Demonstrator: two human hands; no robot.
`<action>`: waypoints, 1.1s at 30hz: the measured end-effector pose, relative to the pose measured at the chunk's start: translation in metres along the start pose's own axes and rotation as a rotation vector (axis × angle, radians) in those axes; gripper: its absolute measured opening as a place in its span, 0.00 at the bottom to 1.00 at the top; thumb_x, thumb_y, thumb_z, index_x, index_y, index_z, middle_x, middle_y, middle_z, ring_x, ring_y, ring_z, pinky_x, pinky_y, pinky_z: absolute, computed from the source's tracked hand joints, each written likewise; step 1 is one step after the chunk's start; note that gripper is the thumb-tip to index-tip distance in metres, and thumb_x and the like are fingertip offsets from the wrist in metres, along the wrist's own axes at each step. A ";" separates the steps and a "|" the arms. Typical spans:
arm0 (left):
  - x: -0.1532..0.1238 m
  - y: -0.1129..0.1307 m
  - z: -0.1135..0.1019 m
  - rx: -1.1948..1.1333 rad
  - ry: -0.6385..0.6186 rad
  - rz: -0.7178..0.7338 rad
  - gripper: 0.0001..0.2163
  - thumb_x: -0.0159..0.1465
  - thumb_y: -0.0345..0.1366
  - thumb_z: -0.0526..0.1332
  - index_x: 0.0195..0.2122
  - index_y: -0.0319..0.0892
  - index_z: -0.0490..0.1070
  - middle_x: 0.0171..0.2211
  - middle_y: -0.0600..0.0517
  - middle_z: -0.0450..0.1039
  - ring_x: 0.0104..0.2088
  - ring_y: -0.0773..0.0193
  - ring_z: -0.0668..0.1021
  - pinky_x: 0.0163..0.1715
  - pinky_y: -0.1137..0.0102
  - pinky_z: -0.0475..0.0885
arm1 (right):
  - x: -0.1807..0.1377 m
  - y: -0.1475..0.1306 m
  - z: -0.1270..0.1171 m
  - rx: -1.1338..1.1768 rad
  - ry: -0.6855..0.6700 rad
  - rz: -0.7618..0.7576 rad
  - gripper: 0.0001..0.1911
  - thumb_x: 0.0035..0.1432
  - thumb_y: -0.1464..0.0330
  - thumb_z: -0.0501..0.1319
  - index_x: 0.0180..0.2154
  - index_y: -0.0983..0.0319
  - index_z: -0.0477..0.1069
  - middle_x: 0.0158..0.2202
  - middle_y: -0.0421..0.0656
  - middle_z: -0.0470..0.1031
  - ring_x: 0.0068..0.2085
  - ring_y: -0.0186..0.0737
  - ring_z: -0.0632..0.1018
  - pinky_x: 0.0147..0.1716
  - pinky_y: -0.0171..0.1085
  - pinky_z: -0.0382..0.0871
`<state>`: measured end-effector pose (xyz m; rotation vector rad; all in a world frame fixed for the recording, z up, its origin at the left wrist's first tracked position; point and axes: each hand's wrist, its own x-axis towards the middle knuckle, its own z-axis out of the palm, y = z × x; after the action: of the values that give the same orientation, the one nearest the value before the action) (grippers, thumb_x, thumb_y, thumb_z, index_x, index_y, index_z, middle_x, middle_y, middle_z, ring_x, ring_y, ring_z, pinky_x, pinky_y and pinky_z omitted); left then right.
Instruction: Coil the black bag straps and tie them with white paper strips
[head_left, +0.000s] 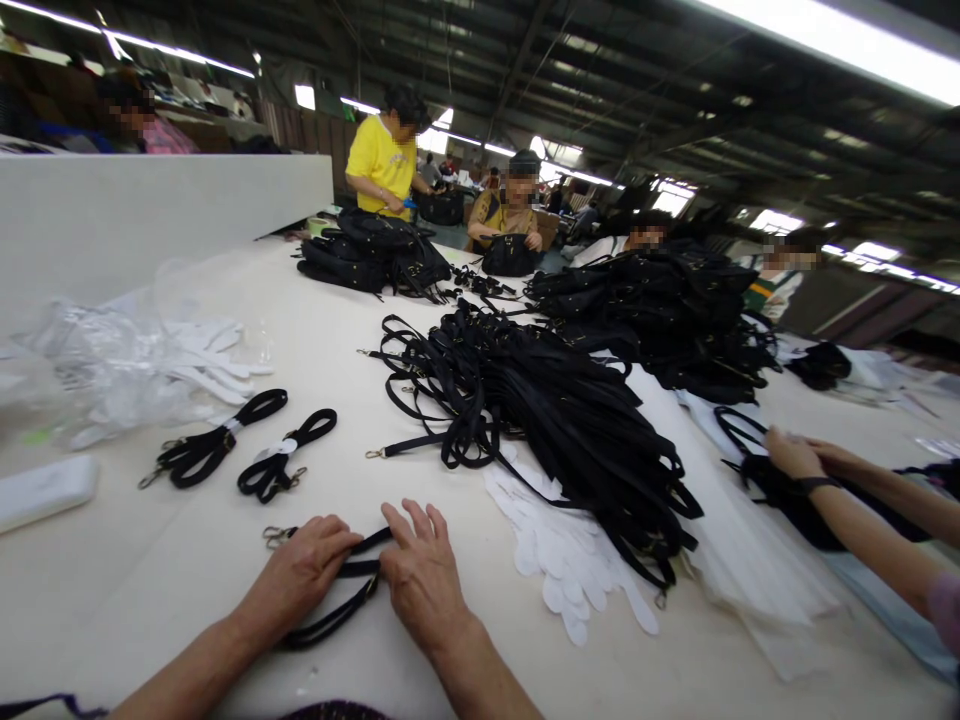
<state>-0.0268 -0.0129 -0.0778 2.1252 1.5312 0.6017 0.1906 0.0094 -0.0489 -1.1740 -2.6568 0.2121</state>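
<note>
A black strap [335,620] with gold-coloured metal clasps lies folded in loops on the pale table before me. My left hand [304,565] is closed on the strap close to its clasps, fingers pressed together. At the other end of the loops, my right hand [421,570] has the strap at its thumb and bent fingers, the fingertips slightly apart. Part of the strap is hidden under both hands. Two bundled straps lie beyond my left hand: one [214,443] with a white band, the other [289,450] with a white round-ended tag.
A large heap of black straps [540,390] lies ahead, with white paper tags [570,550] beside it. Clear plastic and white strips [150,360] are at left. Black bags [652,300] are piled farther back. A co-worker's hands [802,460] handle a black item at right.
</note>
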 end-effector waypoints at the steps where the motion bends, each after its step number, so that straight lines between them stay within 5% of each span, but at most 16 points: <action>1: -0.001 0.001 0.000 0.000 -0.005 -0.012 0.12 0.70 0.36 0.52 0.46 0.50 0.75 0.41 0.50 0.77 0.43 0.57 0.77 0.48 0.60 0.73 | 0.002 0.002 0.002 0.026 -0.007 -0.002 0.10 0.65 0.71 0.56 0.35 0.57 0.76 0.63 0.38 0.67 0.64 0.48 0.62 0.64 0.54 0.50; 5: 0.001 -0.001 -0.012 -0.085 -0.061 -0.125 0.16 0.69 0.41 0.50 0.52 0.52 0.74 0.44 0.50 0.79 0.46 0.55 0.78 0.51 0.57 0.72 | 0.009 0.005 0.011 0.110 -0.029 0.039 0.09 0.67 0.69 0.56 0.38 0.57 0.74 0.46 0.38 0.77 0.49 0.39 0.72 0.58 0.46 0.58; 10: 0.013 -0.029 -0.053 -0.476 -0.169 -0.402 0.23 0.69 0.50 0.46 0.58 0.51 0.70 0.46 0.51 0.82 0.50 0.55 0.80 0.57 0.58 0.70 | 0.012 0.003 0.015 0.130 -0.007 0.093 0.07 0.65 0.69 0.58 0.34 0.58 0.74 0.43 0.38 0.77 0.45 0.39 0.72 0.46 0.40 0.63; 16: 0.006 -0.049 -0.089 -0.392 -0.222 -0.391 0.26 0.67 0.54 0.52 0.64 0.51 0.62 0.58 0.47 0.75 0.59 0.51 0.74 0.61 0.53 0.67 | 0.012 0.002 0.012 0.119 0.005 0.088 0.07 0.64 0.70 0.59 0.33 0.58 0.73 0.41 0.39 0.77 0.44 0.39 0.72 0.42 0.39 0.62; 21: -0.014 -0.021 -0.065 0.078 -0.176 -0.043 0.39 0.57 0.57 0.65 0.67 0.53 0.55 0.67 0.43 0.62 0.66 0.42 0.65 0.64 0.44 0.59 | 0.011 0.002 0.012 0.102 0.008 0.078 0.07 0.64 0.71 0.58 0.33 0.58 0.73 0.41 0.40 0.77 0.43 0.39 0.72 0.42 0.39 0.62; 24: -0.019 -0.003 -0.043 0.225 -0.211 0.038 0.46 0.54 0.54 0.68 0.70 0.56 0.46 0.69 0.44 0.59 0.68 0.38 0.60 0.64 0.39 0.53 | 0.009 0.002 0.013 0.083 0.016 0.067 0.07 0.65 0.71 0.58 0.34 0.58 0.73 0.41 0.39 0.77 0.43 0.39 0.71 0.43 0.39 0.62; 29: -0.010 0.001 -0.032 0.245 -0.141 -0.011 0.33 0.59 0.38 0.63 0.66 0.52 0.56 0.60 0.44 0.71 0.61 0.47 0.70 0.64 0.43 0.52 | 0.006 0.007 0.018 0.081 0.066 -0.011 0.06 0.66 0.68 0.58 0.35 0.58 0.72 0.42 0.38 0.77 0.42 0.38 0.72 0.44 0.39 0.62; 33: -0.001 -0.006 -0.033 0.194 -0.117 0.012 0.14 0.64 0.37 0.59 0.51 0.54 0.71 0.46 0.51 0.77 0.50 0.54 0.76 0.62 0.45 0.53 | 0.002 0.014 0.019 0.139 0.095 -0.065 0.06 0.67 0.65 0.58 0.37 0.58 0.72 0.43 0.39 0.78 0.43 0.38 0.73 0.45 0.40 0.61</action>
<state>-0.0512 -0.0087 -0.0547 2.2704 1.5678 0.3373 0.1939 0.0194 -0.0699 -1.0269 -2.5476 0.3157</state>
